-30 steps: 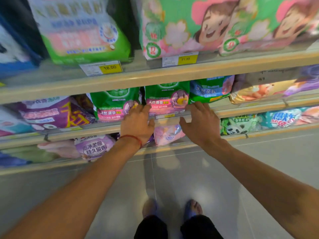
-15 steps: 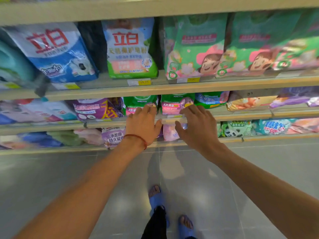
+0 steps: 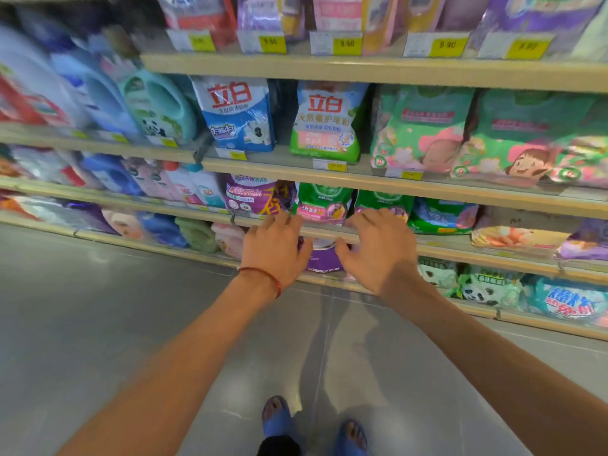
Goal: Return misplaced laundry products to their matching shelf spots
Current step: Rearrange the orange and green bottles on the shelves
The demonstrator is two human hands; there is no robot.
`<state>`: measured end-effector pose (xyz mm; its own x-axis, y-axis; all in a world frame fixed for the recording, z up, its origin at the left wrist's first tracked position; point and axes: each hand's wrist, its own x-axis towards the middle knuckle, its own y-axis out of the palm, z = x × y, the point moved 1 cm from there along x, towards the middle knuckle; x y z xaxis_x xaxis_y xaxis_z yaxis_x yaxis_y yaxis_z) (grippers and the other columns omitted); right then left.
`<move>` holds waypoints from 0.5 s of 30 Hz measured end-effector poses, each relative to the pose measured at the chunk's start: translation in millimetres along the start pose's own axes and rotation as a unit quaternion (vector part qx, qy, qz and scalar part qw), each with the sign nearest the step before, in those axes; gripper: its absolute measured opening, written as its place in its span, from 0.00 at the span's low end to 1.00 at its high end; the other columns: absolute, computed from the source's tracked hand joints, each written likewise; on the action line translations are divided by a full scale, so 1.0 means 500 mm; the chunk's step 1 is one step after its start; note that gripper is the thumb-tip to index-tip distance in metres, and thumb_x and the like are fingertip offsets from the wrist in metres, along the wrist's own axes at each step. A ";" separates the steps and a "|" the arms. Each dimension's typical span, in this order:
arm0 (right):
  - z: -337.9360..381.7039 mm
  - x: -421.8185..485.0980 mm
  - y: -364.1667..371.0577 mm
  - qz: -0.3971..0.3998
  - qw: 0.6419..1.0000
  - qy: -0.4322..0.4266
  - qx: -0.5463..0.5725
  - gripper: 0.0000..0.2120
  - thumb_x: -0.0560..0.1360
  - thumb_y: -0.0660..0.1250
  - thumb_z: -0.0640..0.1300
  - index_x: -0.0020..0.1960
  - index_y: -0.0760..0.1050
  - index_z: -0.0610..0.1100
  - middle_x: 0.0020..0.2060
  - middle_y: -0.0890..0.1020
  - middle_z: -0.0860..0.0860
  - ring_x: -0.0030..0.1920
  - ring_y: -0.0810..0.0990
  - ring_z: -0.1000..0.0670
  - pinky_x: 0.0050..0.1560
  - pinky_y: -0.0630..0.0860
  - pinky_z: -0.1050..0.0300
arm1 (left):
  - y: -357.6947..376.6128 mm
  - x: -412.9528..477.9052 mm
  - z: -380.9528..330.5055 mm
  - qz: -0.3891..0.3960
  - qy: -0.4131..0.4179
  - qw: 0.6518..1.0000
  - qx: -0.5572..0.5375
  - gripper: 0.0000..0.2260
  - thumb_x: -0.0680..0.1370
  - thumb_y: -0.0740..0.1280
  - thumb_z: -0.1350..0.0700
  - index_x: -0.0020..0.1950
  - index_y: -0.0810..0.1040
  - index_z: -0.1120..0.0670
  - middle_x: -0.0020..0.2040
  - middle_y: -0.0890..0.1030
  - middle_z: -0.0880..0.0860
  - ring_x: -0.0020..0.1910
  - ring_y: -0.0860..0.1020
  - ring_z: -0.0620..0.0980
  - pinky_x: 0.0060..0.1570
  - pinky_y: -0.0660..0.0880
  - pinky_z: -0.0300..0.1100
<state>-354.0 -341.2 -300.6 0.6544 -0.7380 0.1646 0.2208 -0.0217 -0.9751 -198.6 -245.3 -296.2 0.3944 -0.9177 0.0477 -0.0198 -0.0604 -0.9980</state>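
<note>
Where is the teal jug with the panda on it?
In the head view, the teal jug stands upper left on the second shelf down, just left of the blue-and-white bag.

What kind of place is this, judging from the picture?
Most likely a shop aisle for laundry products: tiered shelves carry rows of detergent bags, and yellow price tags line the shelf edges.
</note>
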 end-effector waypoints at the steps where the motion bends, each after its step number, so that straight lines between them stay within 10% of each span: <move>1: 0.022 0.004 -0.008 -0.006 1.000 -0.011 0.007 0.23 0.77 0.60 0.60 0.60 0.81 0.46 0.54 0.83 0.49 0.55 0.79 0.45 0.55 0.77 0.49 | -0.012 -0.010 0.017 -0.006 -0.007 1.000 -0.001 0.19 0.81 0.60 0.42 0.66 0.74 0.52 0.61 0.79 0.53 0.61 0.78 0.56 0.51 0.76 0.53; 15: 0.464 0.115 -0.013 -0.065 0.990 -0.098 0.084 0.23 0.75 0.57 0.62 0.53 0.83 0.48 0.48 0.85 0.51 0.52 0.81 0.46 0.51 0.78 0.49 | -0.103 -0.100 0.424 -0.055 -0.098 0.994 -0.012 0.18 0.81 0.62 0.42 0.64 0.76 0.50 0.59 0.81 0.51 0.59 0.80 0.56 0.50 0.76 0.51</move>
<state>-150.0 -227.1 -250.5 0.7364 -0.5914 0.3286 0.4188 0.0171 -0.9079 -22.7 -113.2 -256.0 0.5669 -0.8109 0.1452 0.0132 -0.1673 -0.9858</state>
